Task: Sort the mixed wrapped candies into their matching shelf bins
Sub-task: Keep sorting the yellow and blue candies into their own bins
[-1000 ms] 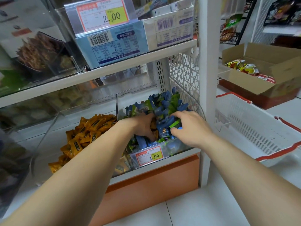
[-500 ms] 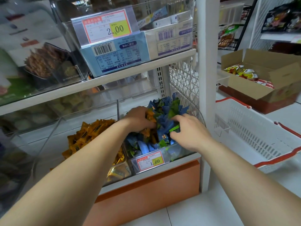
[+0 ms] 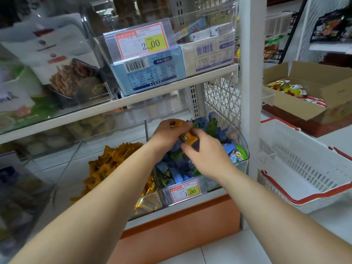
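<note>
At the lower level of a tall white metal shelving unit (image 3: 249, 92) with a square upright post and a latticed side panel, two clear hard-plastic bins sit side by side. Right of the post, a white slotted plastic basket with red rim (image 3: 304, 168) stands on the pale floor, and behind it is an open brown cardboard box (image 3: 304, 77) holding crinkled red and yellow packets.

The left clear bin (image 3: 64, 164) holds a loose heap of orange foil sachets (image 3: 114, 161), flat and rectangular. The right clear bin (image 3: 213, 185) is filled with a heap of blue and green twisted wrappers (image 3: 179, 166), glossy and creased.

Both bare forearms reach in over that right bin. The left hand (image 3: 165, 134) is curled closed round a small orange wrapper (image 3: 177, 123) that peeps out between its fingers. The right hand (image 3: 207, 159), knuckles up, pinches an orange rectangular candy with dark lettering (image 3: 188, 139) between forefinger and thumb, just above the blue and green heap and touching the left hand.

A red-bordered paper price label (image 3: 184, 191) with a yellow patch is on the right bin's front
</note>
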Tool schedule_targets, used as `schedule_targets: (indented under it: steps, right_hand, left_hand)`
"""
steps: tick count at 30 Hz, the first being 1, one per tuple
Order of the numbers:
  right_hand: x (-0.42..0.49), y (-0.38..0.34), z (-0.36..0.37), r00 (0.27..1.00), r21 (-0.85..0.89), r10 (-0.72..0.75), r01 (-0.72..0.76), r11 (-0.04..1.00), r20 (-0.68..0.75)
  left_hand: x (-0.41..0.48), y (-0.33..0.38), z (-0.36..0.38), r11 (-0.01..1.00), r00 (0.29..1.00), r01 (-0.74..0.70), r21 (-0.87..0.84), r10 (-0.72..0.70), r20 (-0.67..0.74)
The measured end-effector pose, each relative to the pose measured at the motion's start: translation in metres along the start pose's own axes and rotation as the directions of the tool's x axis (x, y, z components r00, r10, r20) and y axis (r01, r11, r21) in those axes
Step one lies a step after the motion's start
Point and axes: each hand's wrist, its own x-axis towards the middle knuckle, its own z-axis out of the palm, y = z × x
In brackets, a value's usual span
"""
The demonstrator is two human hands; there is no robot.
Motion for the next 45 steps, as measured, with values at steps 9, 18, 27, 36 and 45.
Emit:
schedule_targets:
  steps: [9, 18, 27, 36, 45]
  right_hand:
    - [0.006, 0.003, 0.000, 0.989, 0.250, 0.133, -0.112, 0.962, -0.066]
    - [0.003, 0.003, -0.001, 0.995, -0.262, -0.033, 0.008, 0.965, -0.092]
    - [0.003, 0.021, -0.013, 0.992, -0.508, 0.054, 0.010, 0.861, 0.111]
    - [-0.001, 0.050, -0.036, 0.958, -0.339, 0.094, 0.003, 0.941, 0.270]
    - [-0.009, 0.048, -0.022, 0.959, -0.498, 0.026, 0.123, 0.858, 0.282]
  left_hand:
    - [-0.012, -0.008, -0.002, 0.999, 0.991, -0.045, -0.019, 0.047, 0.126]
    - [-0.027, -0.003, -0.035, 0.943, 0.954, -0.248, 0.223, 0.279, -0.115]
    - [-0.059, -0.052, -0.137, 0.671, 0.976, 0.069, 0.738, 0.109, -0.190]
    - [-0.057, -0.009, -0.062, 0.619, 0.944, -0.280, 0.734, 0.317, 0.092]
    - [0.001, -0.020, 0.024, 0.755, 0.957, -0.138, 0.641, -0.065, 0.283]
